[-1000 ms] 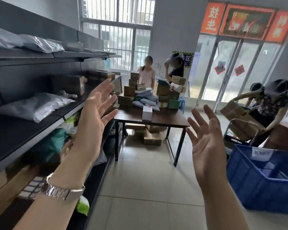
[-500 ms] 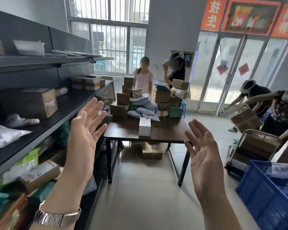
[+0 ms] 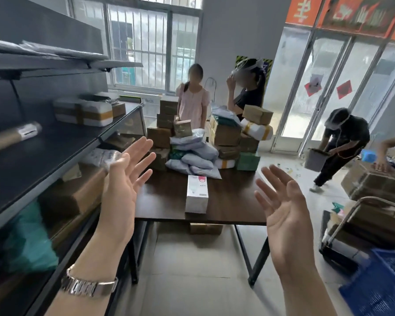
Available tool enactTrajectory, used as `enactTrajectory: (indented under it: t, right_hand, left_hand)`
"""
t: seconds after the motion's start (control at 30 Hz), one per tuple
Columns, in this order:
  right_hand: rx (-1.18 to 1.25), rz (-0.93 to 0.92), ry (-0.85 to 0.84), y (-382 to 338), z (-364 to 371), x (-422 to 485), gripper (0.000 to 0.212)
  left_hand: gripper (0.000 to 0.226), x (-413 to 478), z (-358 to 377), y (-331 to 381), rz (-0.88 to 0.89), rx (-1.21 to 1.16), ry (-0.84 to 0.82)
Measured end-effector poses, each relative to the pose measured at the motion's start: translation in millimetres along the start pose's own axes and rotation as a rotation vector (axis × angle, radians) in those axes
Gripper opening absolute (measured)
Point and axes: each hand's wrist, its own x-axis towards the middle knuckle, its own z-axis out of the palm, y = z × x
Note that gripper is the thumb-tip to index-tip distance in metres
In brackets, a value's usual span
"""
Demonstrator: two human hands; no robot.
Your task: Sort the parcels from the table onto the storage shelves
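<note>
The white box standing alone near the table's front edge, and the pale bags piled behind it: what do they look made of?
White box: probably coated cardboard; crisp straight edges, smooth faintly glossy faces, pink print on top. Pale bags: probably thin plastic mailers; soft, wrinkled, slumped with a slight sheen. Contents can't be told.

A dark brown table (image 3: 226,201) stood on the pale floor (image 3: 192,270). A white box (image 3: 197,194) sat near its front edge. Grey bags (image 3: 195,153) and brown boxes (image 3: 227,133) were piled at the back. Dark shelves (image 3: 43,153) on the left held a white taped parcel (image 3: 83,113) and a brown tube (image 3: 12,135).
</note>
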Motion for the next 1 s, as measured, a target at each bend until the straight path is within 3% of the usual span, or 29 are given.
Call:
enactTrajectory:
  t: [0.27,0.53,0.77,1.0]
  right_hand:
    - [-0.046,0.088,0.018,107,-18,163,0.037]
    - [-0.089,0.137,-0.149,189,-14,330,0.035]
    - [-0.127,0.196,-0.142,268,-9,412,0.032]
    - [-0.191,0.300,-0.070,371,-6,455,0.037]
  left_hand:
    - [0.045,144,42,-122,-0.045,0.063,0.053]
    - [0.043,271,96,-213,-0.060,0.100,0.173]
    - [0.045,351,99,-281,-0.128,0.171,0.203]
    - [0.048,418,57,-383,-0.332,0.206,0.225]
